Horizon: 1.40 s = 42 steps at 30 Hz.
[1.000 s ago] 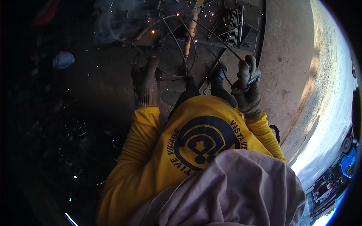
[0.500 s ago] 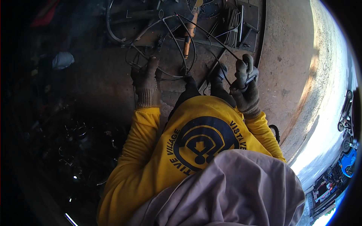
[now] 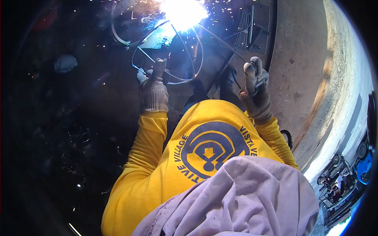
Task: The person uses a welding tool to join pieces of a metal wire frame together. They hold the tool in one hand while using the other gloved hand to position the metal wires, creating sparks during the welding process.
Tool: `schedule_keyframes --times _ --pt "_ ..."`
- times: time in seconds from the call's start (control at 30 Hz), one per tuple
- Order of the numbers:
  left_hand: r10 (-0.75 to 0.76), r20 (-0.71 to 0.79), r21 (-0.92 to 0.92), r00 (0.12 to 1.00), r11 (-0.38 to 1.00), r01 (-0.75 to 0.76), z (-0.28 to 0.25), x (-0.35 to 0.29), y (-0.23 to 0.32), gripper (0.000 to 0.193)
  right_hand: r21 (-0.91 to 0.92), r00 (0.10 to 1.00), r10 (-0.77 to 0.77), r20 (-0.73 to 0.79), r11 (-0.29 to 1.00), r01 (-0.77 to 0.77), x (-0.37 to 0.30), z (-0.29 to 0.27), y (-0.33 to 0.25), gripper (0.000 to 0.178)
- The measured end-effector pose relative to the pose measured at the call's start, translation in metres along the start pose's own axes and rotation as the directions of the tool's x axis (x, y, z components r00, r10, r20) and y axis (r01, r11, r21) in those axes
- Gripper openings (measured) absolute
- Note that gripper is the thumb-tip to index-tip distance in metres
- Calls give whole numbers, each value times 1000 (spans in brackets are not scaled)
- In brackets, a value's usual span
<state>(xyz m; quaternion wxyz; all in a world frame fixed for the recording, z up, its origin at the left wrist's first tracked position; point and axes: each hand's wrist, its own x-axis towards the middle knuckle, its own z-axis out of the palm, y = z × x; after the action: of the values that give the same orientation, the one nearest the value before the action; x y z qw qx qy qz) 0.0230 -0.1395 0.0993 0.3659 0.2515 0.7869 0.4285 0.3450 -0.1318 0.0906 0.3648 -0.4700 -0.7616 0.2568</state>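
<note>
Grip: left hand (image 3: 154, 92) clamped on the bent-rod frame (image 3: 180, 82); right hand (image 3: 257, 94) closed round a metal handle (image 3: 260, 83).
Frame: ahead of the yellow shirt (image 3: 214, 129), upper end lost in white glare (image 3: 183, 15).
Thin rod (image 3: 224, 44): slants from right hand toward glare.

I'm watching remotely through the left head-mounted fisheye, facing down: mauve cloth (image 3: 240, 196) nearest the lens at five o'clock, left hand (image 3: 153, 92) farther off at ten, right hand (image 3: 256, 92) at two, white glare (image 3: 183, 13) beyond them at twelve, pale roadway (image 3: 350, 114) bending at three.
</note>
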Motion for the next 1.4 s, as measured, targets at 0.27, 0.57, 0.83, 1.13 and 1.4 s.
schedule_keyframes --times 0.27,0.57,0.83,1.13,1.4 --pt "78 56 -198 995 978 -65 12 15 12 65 752 932 362 24 608 -256 -29 16 2 64" --pt "-255 -88 -95 963 965 247 23 -8 53 80 717 907 400 130 594 -365 -41 10 4 68" --pt "-178 -38 -176 983 970 169 21 -7 40 82 700 929 366 61 647 -301 -24 9 -8 67" --pt "-160 -93 -443 983 891 104 21 9 8 62 158 998 66 12 985 -67 -4 2 2 65" --pt "-156 40 -271 987 949 161 5 9 6 61 31 1000 6 -10 1000 -5 3 1 -1 59"
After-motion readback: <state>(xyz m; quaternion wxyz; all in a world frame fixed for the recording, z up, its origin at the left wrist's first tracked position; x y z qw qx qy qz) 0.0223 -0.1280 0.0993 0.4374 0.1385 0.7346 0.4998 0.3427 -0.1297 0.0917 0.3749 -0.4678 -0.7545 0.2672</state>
